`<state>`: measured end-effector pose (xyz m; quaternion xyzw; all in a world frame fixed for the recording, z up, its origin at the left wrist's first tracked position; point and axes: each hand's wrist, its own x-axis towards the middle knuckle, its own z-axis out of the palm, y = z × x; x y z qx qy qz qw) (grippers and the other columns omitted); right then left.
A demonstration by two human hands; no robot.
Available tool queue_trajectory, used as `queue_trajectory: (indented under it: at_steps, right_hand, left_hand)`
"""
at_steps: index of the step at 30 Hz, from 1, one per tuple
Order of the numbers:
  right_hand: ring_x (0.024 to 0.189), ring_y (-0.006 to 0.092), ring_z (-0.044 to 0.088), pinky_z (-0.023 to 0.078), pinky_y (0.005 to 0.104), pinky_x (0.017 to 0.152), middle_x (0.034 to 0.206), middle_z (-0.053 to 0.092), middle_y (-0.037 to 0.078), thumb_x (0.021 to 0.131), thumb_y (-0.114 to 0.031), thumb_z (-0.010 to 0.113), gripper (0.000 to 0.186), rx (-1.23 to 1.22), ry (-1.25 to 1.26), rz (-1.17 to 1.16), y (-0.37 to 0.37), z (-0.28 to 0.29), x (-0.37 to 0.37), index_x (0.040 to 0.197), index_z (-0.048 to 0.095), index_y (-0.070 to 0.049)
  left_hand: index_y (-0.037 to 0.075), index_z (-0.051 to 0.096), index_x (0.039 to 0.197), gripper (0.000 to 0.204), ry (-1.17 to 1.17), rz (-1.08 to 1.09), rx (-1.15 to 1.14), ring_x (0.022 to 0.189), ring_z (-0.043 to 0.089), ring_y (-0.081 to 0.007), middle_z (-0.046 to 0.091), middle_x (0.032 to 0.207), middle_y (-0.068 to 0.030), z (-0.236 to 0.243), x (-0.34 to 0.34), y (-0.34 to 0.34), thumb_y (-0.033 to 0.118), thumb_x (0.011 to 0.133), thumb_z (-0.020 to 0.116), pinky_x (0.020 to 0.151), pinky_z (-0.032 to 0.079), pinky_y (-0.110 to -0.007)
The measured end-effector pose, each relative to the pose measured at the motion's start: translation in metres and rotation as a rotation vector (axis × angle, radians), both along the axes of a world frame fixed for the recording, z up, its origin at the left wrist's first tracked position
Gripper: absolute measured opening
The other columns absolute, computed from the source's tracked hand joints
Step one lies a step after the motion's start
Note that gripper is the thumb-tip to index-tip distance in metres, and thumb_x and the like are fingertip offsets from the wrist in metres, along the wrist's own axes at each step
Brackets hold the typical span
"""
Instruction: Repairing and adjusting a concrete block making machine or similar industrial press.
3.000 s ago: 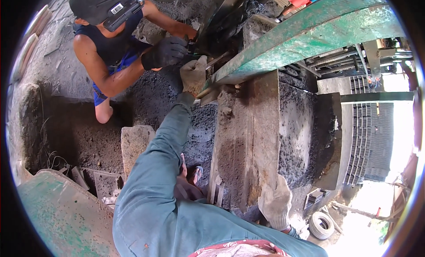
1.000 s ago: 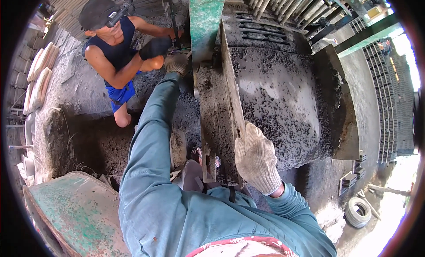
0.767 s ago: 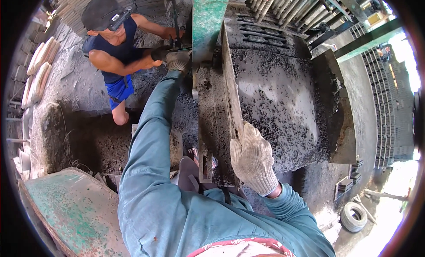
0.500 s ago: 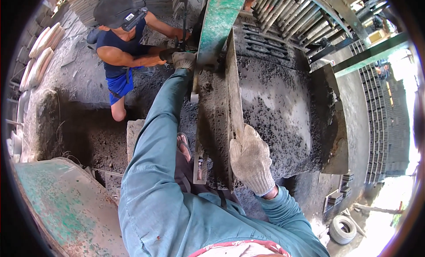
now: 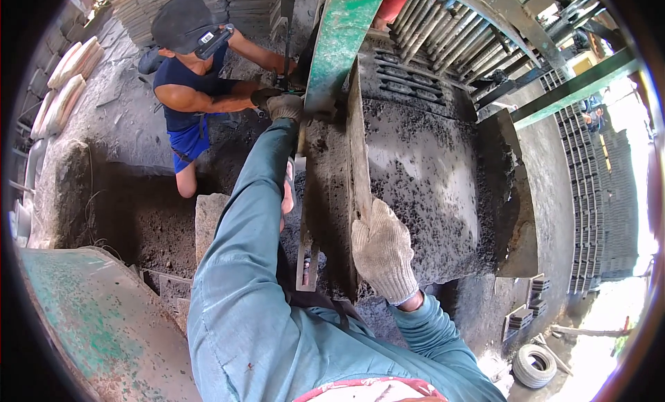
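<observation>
The floor on the left is grey and gritty, and drops into a pit. A dirt-coated ledge runs through the middle; right of it is a crumb-strewn slab. Beyond, pale floor stretches to rows of blocks at the right.

Sacks lie at your far left. A rusty green panel is near your left side, and your sleeve covers part of a stone. A co-worker stoops left of the green post. Your left hand is by the post's lower end, beside the co-worker's dark glove; its fingers are obscured, so you cannot tell what it grips. The post hides what lies behind it. Your right hand wraps around the near end of the board, which stands on edge between ledge and slab. Rods slant beyond the slab, and a tyre rests at the lower right.
</observation>
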<state>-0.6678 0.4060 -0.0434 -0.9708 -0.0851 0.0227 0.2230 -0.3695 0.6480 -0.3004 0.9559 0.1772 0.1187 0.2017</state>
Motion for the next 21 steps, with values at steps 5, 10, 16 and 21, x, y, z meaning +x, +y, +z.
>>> queue_trajectory:
  at_steps: [5, 10, 16, 21]
  right_hand:
    - [0.08, 0.0448, 0.067, 0.054, 0.0536, 0.071, 0.089, 0.064, 0.026, 0.09, -0.016, 0.059, 0.023, 0.045, 0.068, 0.004, 0.006, 0.008, -0.003, 0.103, 0.053, 0.002]
    - [0.084, 0.046, 0.066, 0.053, 0.0542, 0.075, 0.096, 0.065, 0.026, 0.09, -0.013, 0.059, 0.033, 0.072, 0.158, -0.06, 0.01, 0.014, 0.0, 0.118, 0.054, 0.002]
    - [0.091, 0.0446, 0.066, 0.053, 0.0509, 0.079, 0.1, 0.064, 0.025, 0.089, -0.009, 0.061, 0.035, 0.069, 0.107, -0.035, 0.011, 0.013, -0.002, 0.122, 0.057, 0.002]
    - [0.093, 0.045, 0.065, 0.052, 0.0504, 0.08, 0.101, 0.064, 0.026, 0.088, -0.008, 0.063, 0.036, 0.061, 0.053, -0.028, 0.008, 0.006, -0.002, 0.121, 0.056, 0.003]
  left_hand:
    - [0.007, 0.075, 0.106, 0.035, 0.228, -0.114, 0.093, 0.101, 0.071, -0.0352, 0.073, 0.109, -0.0189, -0.032, 0.005, 0.039, 0.033, 0.085, 0.065, 0.087, 0.054, -0.049]
    - [0.007, 0.075, 0.11, 0.037, 0.302, -0.304, -0.077, 0.103, 0.07, -0.0387, 0.073, 0.108, -0.0199, -0.004, -0.003, 0.039, 0.034, 0.088, 0.061, 0.088, 0.055, -0.051]
    - [0.005, 0.074, 0.104, 0.033, 0.365, -0.423, -0.033, 0.095, 0.072, -0.0386, 0.073, 0.099, -0.0204, 0.027, -0.005, 0.047, 0.03, 0.087, 0.059, 0.079, 0.057, -0.049]
    - [0.006, 0.077, 0.102, 0.036, 0.253, -0.394, 0.042, 0.093, 0.073, -0.0356, 0.075, 0.099, -0.0187, 0.019, -0.002, 0.039, 0.034, 0.087, 0.059, 0.076, 0.058, -0.049]
